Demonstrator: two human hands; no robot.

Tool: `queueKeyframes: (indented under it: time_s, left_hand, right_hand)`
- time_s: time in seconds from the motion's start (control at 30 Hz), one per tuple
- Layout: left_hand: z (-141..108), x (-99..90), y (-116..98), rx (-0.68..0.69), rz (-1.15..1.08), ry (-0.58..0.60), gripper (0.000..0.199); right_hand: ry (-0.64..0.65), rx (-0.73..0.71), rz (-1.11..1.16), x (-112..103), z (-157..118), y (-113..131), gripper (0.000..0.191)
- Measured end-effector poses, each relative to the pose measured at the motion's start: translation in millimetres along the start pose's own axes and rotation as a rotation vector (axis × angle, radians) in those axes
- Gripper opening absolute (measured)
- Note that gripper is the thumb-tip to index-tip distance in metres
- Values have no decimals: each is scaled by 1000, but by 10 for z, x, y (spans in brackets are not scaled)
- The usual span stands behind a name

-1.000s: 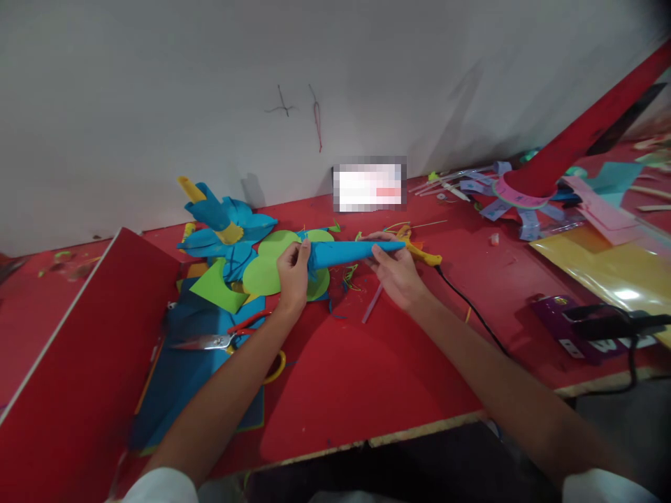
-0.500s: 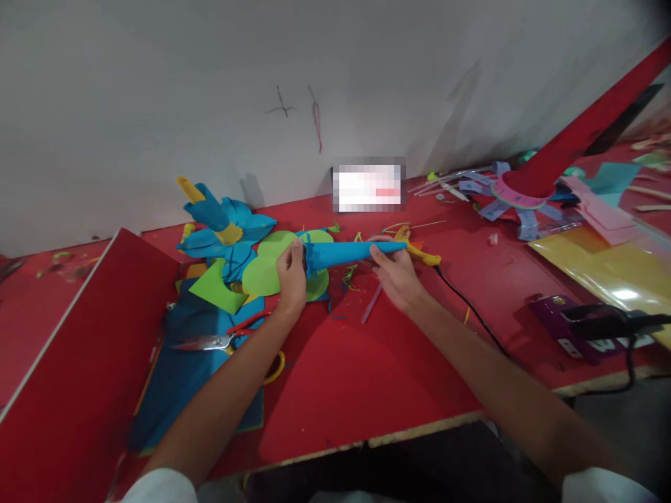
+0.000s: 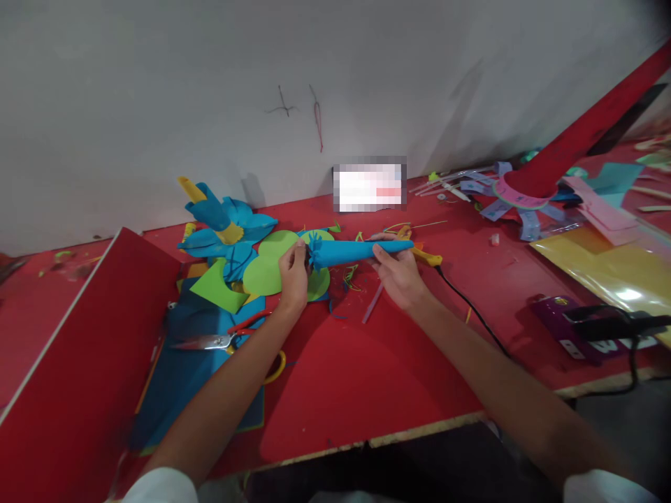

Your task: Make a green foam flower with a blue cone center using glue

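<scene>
A long blue paper cone (image 3: pixel 349 251) lies level between my two hands, its wide end cut into a fringe of small splayed tabs. My right hand (image 3: pixel 397 276) grips it near the narrow tip, thumb on top. At the fringed end, the curled fingers of my left hand (image 3: pixel 294 276) are closed against the tabs; their tips are partly hidden. Under and behind this end sits a light green petal-shaped paper piece (image 3: pixel 265 274). Just past the cone's tip rests a yellow glue gun (image 3: pixel 427 257) with a black cord, partly covered by the cone and my right hand.
Red-handled scissors (image 3: pixel 210 341) lie on dark blue sheets (image 3: pixel 183 384) beside a raised red panel (image 3: pixel 68 363). A blue paper flower (image 3: pixel 225 220) stands back left. On the right are a purple box (image 3: pixel 558 325), a black plug and a yellow sheet (image 3: pixel 592 258). A red post (image 3: pixel 592 129) rises behind.
The blue cone has shifted slightly right, and its fringed tabs now stand spread out more visibly beside my left fingers. Both hands stay almost in place.
</scene>
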State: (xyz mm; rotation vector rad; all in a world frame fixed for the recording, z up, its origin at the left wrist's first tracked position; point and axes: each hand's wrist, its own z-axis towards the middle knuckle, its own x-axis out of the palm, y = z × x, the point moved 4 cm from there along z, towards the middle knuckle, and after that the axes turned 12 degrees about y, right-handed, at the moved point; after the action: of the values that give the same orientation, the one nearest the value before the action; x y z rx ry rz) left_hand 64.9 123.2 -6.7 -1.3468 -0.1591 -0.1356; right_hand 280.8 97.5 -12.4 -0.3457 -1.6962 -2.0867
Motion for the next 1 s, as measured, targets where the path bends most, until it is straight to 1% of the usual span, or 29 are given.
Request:
queueKeyframes:
  time_s: [0.17,0.3,0.37,0.53,0.67,0.73,0.83,0.93,1.0]
  left_hand:
    - [21,-37,45,33,40,-18,57]
    - [27,-78,97,-11,15,-66,54]
    - [27,-82,91,0,18,-75,55]
    - [6,-19,-43,106,116,-17,59]
    - [-17,35,-138,122,174,44,61]
    - [-17,35,-142,117,185,46,63]
    - [-8,-4,-91,96,146,-14,63]
    - [-7,-30,-8,13,46,-82,65]
    - [-11,-12,16,-34,0,-70,66]
  right_hand:
    - [14,-12,10,15,9,-2,36]
    - [-20,-20,-92,-14,10,-22,35]
    - [-36,-18,-135,-25,6,-41,35]
    - [-21,4,-119,-1,-6,-67,40]
    - [5,5,-115,37,-13,-32,37]
    - [10,8,-115,51,-16,-20,36]
    - [2,21,-98,51,-18,-31,38]
    - [-19,39,-55,22,-10,-66,42]
    - [-37,49,-21,-5,1,-87,46]
